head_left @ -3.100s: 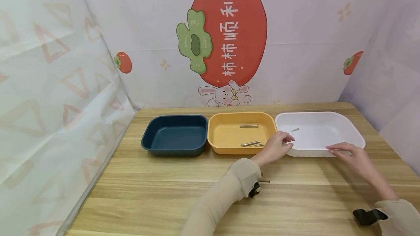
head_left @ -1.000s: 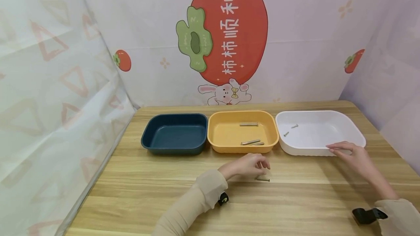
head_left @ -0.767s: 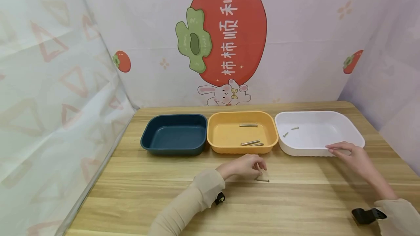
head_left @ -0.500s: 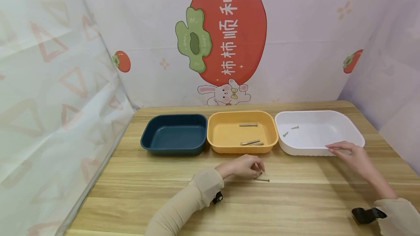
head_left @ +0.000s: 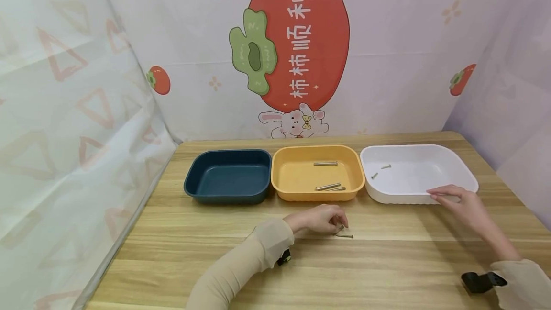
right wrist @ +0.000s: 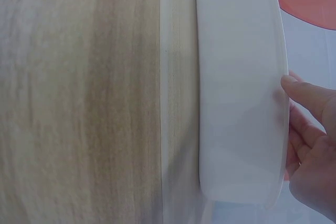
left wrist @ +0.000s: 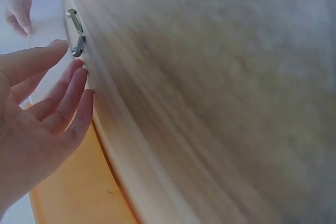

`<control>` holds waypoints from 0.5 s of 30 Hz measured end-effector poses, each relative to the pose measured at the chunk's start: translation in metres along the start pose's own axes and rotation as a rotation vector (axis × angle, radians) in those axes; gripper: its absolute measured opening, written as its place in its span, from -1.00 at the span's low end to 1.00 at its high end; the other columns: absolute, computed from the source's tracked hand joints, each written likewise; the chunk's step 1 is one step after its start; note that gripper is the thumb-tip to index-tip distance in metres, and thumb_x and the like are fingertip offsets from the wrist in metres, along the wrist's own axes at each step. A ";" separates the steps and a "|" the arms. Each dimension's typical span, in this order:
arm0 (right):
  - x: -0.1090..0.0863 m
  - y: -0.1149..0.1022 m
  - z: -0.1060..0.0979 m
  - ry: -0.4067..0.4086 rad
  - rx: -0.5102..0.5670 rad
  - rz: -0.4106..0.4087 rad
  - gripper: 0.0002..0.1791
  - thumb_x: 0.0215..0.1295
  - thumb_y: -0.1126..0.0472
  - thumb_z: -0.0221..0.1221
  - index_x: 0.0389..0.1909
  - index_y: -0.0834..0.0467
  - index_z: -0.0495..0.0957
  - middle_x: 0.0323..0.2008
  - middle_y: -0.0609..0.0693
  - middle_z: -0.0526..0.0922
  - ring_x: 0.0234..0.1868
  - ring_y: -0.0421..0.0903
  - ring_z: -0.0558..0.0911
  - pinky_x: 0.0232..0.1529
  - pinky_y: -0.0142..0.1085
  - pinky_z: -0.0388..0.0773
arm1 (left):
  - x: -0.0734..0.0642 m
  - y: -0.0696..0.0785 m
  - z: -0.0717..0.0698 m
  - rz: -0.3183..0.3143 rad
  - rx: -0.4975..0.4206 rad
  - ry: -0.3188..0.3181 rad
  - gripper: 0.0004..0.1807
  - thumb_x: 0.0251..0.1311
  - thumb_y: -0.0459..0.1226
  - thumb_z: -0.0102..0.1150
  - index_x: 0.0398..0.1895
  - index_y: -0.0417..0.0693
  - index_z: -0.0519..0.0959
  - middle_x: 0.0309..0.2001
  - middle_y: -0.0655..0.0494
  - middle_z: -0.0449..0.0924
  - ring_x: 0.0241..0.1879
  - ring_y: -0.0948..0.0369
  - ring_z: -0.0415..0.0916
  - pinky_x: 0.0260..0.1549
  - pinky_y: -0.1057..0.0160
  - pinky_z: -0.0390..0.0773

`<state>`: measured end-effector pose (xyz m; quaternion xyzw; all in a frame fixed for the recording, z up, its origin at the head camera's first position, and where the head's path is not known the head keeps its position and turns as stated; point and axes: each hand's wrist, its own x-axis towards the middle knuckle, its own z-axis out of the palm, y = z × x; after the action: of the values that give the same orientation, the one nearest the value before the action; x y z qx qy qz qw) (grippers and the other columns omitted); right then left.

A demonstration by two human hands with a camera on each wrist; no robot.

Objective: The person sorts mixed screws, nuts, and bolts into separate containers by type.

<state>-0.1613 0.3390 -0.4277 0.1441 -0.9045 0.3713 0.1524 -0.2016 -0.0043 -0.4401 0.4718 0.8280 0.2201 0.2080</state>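
Observation:
My left hand (head_left: 324, 218) reaches over the table beside two small screws. In the left wrist view one screw (left wrist: 79, 46) lies close to the tips of the thumb and fingers, which stand apart; the other screw (left wrist: 75, 20) lies just beyond it. The index fingertip is hidden behind the thumb. My right hand (head_left: 461, 204) pinches the near rim of the white tray (head_left: 402, 198). In the right wrist view its thumb presses the tray's outer wall, fingers behind the rim. Two short screws lie in that tray, one (head_left: 374, 175) nearer the yellow tray.
Left of the white tray stands a yellow tray (head_left: 318, 197) holding several long bolts, one bolt (head_left: 325, 163) towards the back. A dark blue tray (head_left: 228, 199) is at the left of the row. A printed cloth (head_left: 193, 99) hangs behind the wooden table (head_left: 206, 233).
My left hand has come from the white tray's left corner back to the screws on the table. A second screw now shows in the white tray. The right hand stays on the rim.

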 end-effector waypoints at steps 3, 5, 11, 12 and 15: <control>0.000 0.000 0.000 -0.001 -0.002 -0.001 -0.84 0.13 0.33 0.14 -0.28 0.30 0.58 -0.32 -0.56 0.43 -0.23 -0.70 0.29 -0.29 -0.76 0.17 | 0.002 -0.001 0.000 0.006 0.022 -0.017 -0.79 0.06 -0.45 0.09 -0.21 -0.12 0.54 -0.23 0.13 0.46 -0.28 0.43 0.41 -0.28 0.63 0.32; 0.000 -0.001 0.000 0.000 -0.001 -0.005 -0.84 0.13 0.34 0.14 -0.28 0.31 0.58 -0.32 -0.55 0.43 -0.23 -0.70 0.29 -0.29 -0.76 0.18 | 0.003 -0.002 0.000 0.017 0.035 -0.022 -0.79 0.06 -0.45 0.09 -0.22 -0.12 0.54 -0.24 0.13 0.45 -0.29 0.43 0.40 -0.29 0.64 0.31; -0.001 -0.001 0.000 0.003 0.000 -0.012 -0.84 0.13 0.35 0.14 -0.28 0.32 0.57 -0.32 -0.54 0.43 -0.23 -0.69 0.29 -0.30 -0.76 0.19 | 0.006 -0.003 0.001 0.013 0.049 -0.040 -0.77 0.04 -0.49 0.08 -0.22 -0.12 0.56 -0.23 0.12 0.43 -0.28 0.42 0.39 -0.29 0.65 0.31; -0.001 -0.001 0.000 0.003 0.000 -0.012 -0.84 0.13 0.35 0.14 -0.28 0.32 0.57 -0.31 -0.55 0.43 -0.23 -0.69 0.29 -0.30 -0.76 0.19 | 0.006 -0.002 0.001 0.008 0.046 -0.047 -0.76 0.04 -0.50 0.08 -0.22 -0.12 0.56 -0.22 0.12 0.42 -0.28 0.41 0.39 -0.28 0.64 0.31; 0.000 0.000 0.000 0.001 0.001 -0.012 -0.84 0.13 0.35 0.14 -0.28 0.32 0.57 -0.31 -0.55 0.43 -0.22 -0.69 0.29 -0.29 -0.76 0.19 | 0.006 -0.002 0.000 -0.003 0.042 -0.058 -0.76 0.03 -0.52 0.06 -0.24 -0.12 0.57 -0.23 0.12 0.41 -0.28 0.40 0.39 -0.28 0.64 0.31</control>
<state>-0.1610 0.3388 -0.4275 0.1494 -0.9034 0.3707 0.1553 -0.2053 -0.0001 -0.4423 0.4809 0.8268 0.1885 0.2224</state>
